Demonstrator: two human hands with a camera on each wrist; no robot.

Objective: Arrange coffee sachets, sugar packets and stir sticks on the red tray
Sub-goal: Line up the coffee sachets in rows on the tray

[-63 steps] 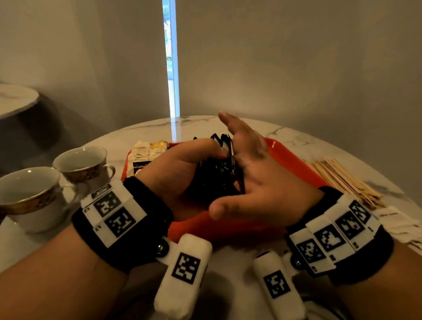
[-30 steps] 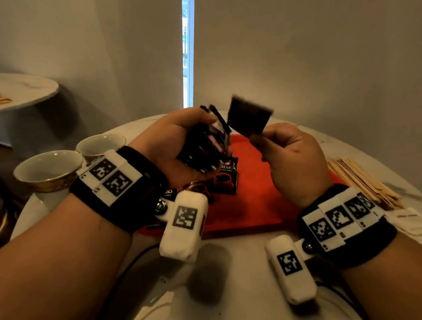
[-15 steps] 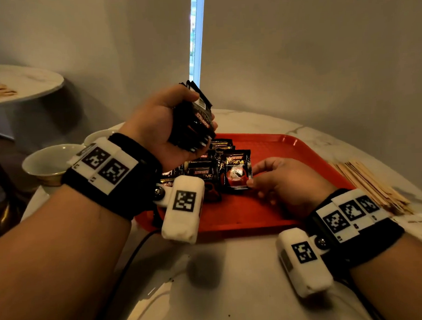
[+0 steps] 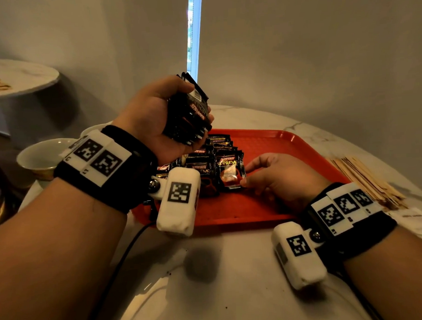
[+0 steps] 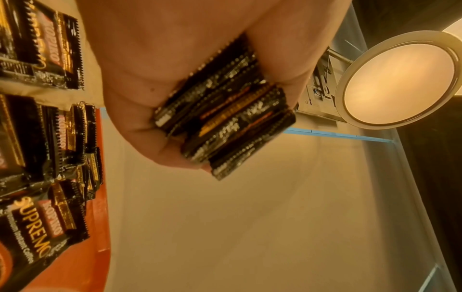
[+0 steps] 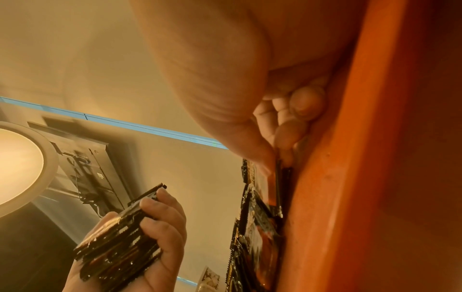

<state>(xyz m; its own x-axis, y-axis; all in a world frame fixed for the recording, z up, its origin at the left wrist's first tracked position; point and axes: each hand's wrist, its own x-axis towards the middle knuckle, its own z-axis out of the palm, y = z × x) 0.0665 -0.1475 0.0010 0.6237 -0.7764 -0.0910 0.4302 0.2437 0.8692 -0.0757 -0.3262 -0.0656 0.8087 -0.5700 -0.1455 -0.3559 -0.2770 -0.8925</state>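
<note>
My left hand (image 4: 155, 118) is raised above the red tray (image 4: 272, 157) and grips a thick stack of black coffee sachets (image 4: 188, 117), whose serrated edges (image 5: 225, 118) show in the left wrist view. Several black Kopiko sachets (image 4: 214, 154) lie in overlapping rows on the tray's left half. My right hand (image 4: 278, 178) rests low on the tray and pinches the right edge of the front sachet (image 4: 231, 173) between thumb and fingers (image 6: 287, 136). The stack (image 6: 120, 243) in my left hand also shows in the right wrist view.
Wooden stir sticks (image 4: 365, 179) lie in a pile on the marble table (image 4: 235, 291) right of the tray, with white packets (image 4: 415, 221) nearer me. Two white cups (image 4: 40, 160) stand left of the tray. A second round table (image 4: 20, 76) is at far left.
My right hand took one sachet from the stack, carried it down and laid it on the tray beside the others. My left hand rose with the stack.
</note>
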